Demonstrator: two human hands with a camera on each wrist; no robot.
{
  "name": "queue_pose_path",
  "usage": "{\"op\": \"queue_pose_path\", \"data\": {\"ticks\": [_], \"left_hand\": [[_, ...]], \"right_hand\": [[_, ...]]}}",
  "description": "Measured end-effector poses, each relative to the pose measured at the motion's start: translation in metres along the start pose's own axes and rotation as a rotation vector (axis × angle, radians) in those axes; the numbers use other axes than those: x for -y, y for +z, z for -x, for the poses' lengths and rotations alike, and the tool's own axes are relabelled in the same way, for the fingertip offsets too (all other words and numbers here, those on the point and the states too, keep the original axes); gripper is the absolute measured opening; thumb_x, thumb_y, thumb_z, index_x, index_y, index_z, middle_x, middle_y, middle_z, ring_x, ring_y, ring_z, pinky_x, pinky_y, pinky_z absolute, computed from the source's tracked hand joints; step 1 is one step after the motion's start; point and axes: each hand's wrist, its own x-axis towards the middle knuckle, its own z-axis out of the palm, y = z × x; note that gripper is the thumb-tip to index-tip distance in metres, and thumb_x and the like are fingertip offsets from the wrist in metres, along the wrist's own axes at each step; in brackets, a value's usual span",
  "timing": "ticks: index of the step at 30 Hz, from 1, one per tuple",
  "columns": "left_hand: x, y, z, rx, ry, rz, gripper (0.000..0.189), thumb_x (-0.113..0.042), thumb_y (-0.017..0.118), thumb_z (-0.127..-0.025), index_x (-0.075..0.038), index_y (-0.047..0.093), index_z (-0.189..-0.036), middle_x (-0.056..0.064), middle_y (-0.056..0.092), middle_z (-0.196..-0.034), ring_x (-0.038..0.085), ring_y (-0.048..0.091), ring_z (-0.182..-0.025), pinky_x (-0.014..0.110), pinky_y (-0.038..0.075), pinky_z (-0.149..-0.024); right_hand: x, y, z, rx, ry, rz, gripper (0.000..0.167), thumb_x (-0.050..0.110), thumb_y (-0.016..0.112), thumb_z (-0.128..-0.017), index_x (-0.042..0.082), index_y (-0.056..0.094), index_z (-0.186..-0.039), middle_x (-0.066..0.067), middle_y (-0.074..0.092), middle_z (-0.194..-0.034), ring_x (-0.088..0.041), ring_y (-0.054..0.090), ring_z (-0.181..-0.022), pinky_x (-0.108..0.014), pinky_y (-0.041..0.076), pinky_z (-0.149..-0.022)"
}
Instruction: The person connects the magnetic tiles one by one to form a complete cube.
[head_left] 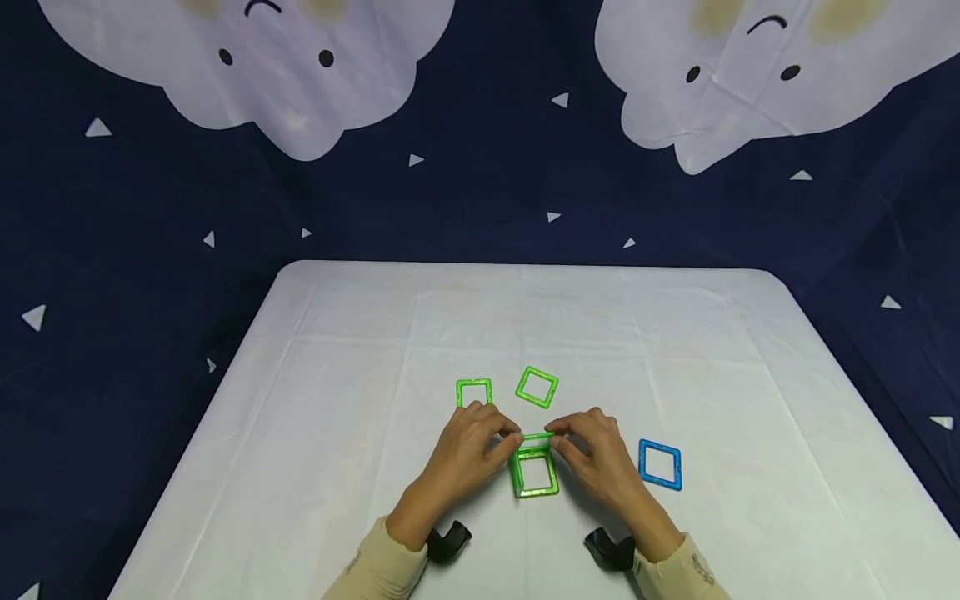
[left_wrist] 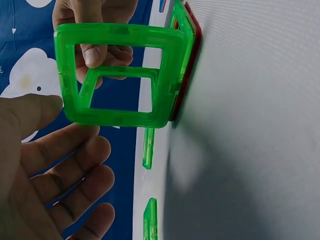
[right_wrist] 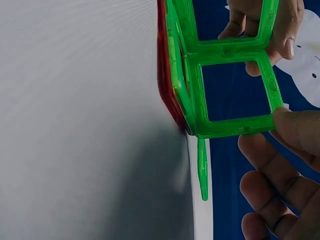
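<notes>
Your right hand (head_left: 597, 454) pinches the rear green square (right_wrist: 230, 127) at its right end; it spans crosswise to your left hand (head_left: 467, 450), which pinches the adjoining side square (left_wrist: 120, 34).

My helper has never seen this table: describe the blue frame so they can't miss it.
On the white table, find the person's right hand. To the right of it, a square, open-centred frame lies flat. It alone is blue; the two loose frames farther up the table are green.
</notes>
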Motion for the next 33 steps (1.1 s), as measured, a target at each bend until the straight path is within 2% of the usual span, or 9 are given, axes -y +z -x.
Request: {"op": "queue_pose_path", "data": {"ticks": [5, 11, 18, 24, 28, 33], "left_hand": [[0.000, 0.002, 0.000, 0.024, -0.014, 0.011, 0.011, -0.029, 0.066, -0.086, -0.020, 0.072, -0.085, -0.011, 0.064, -0.078, 0.007, 0.052, -0.077, 0.027, 0.042, -0.077], [-0.001, 0.002, 0.002, 0.039, -0.016, 0.031, 0.010, -0.029, 0.066, -0.086, -0.021, 0.072, -0.088, -0.012, 0.064, -0.080, 0.005, 0.052, -0.077, 0.027, 0.042, -0.079], [-0.003, 0.002, 0.005, 0.032, -0.016, 0.035, 0.011, -0.029, 0.066, -0.086, -0.021, 0.072, -0.090, -0.012, 0.065, -0.080, 0.005, 0.054, -0.079, 0.027, 0.042, -0.082], [-0.005, -0.001, 0.011, 0.016, -0.027, 0.026, 0.010, -0.028, 0.067, -0.085, -0.021, 0.071, -0.089, -0.013, 0.064, -0.079, 0.005, 0.055, -0.080, 0.026, 0.041, -0.077], [-0.006, -0.002, 0.015, 0.004, -0.031, 0.014, 0.009, -0.029, 0.068, -0.084, -0.022, 0.071, -0.089, -0.014, 0.063, -0.078, 0.004, 0.054, -0.078, 0.024, 0.039, -0.075], [-0.007, -0.003, 0.020, -0.004, -0.036, 0.020, 0.009, -0.029, 0.069, -0.083, -0.022, 0.071, -0.089, -0.014, 0.063, -0.078, 0.003, 0.052, -0.076, 0.023, 0.038, -0.073]], "right_hand": [[-0.001, 0.001, 0.000, -0.010, -0.012, -0.016, 0.023, 0.003, 0.075, -0.075, 0.018, 0.070, -0.091, 0.010, 0.069, -0.083, -0.006, 0.051, -0.078, -0.028, 0.034, -0.076], [-0.001, 0.001, 0.000, 0.007, 0.027, -0.029, 0.021, 0.004, 0.073, -0.077, 0.019, 0.070, -0.092, 0.011, 0.069, -0.083, -0.005, 0.051, -0.080, -0.026, 0.033, -0.077], [-0.002, 0.000, -0.001, 0.026, 0.041, -0.045, 0.019, 0.007, 0.072, -0.079, 0.017, 0.069, -0.095, 0.009, 0.069, -0.087, -0.004, 0.052, -0.083, -0.027, 0.034, -0.078], [-0.006, -0.003, -0.003, -0.010, 0.049, -0.014, 0.020, 0.007, 0.073, -0.079, 0.015, 0.069, -0.096, 0.006, 0.069, -0.088, -0.008, 0.053, -0.083, -0.028, 0.034, -0.077], [-0.013, -0.008, -0.010, -0.016, 0.109, -0.003, 0.018, 0.009, 0.072, -0.080, 0.014, 0.069, -0.098, 0.003, 0.069, -0.088, -0.012, 0.054, -0.082, -0.029, 0.032, -0.075], [-0.023, -0.010, -0.025, 0.043, 0.210, 0.017, 0.021, 0.014, 0.070, -0.083, 0.010, 0.068, -0.104, -0.002, 0.068, -0.087, -0.018, 0.053, -0.081, -0.033, 0.032, -0.076]]}}
